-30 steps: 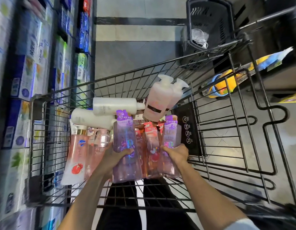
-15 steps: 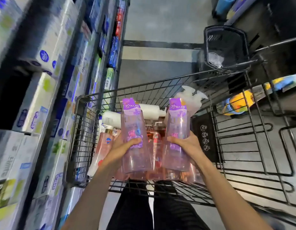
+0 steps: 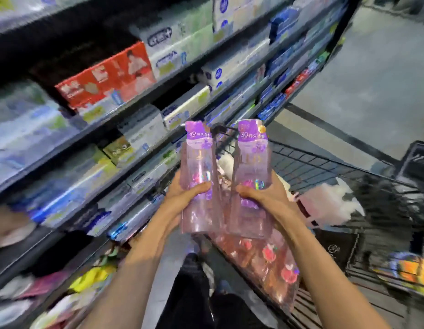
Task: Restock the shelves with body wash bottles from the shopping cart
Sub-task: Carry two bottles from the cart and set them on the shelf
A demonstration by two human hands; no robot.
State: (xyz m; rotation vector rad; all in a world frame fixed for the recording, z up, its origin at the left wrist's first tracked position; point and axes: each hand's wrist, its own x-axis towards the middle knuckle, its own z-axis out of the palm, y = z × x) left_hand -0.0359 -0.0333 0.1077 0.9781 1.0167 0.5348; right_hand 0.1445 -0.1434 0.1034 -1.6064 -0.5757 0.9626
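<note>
Pink, clear left bottle [image 3: 198, 184] gripped in left hand [image 3: 182, 195]; right bottle [image 3: 252, 179] gripped in right hand [image 3: 265, 195], both upright above cart [image 3: 325, 167]; shelves [image 3: 139, 96] at ten o'clock.

Shelves [image 3: 144, 96] at left smeared by motion; box print unreadable. Left bottle [image 3: 199, 181] and right bottle [image 3: 252, 179]: lower label text too blurred to read, backs hidden by left hand [image 3: 182, 198] and right hand [image 3: 265, 198]. Shopping cart [image 3: 325, 167] cut off by the right edge; pink bottles [image 3: 265, 262] inside partly hidden and blurred.
</note>
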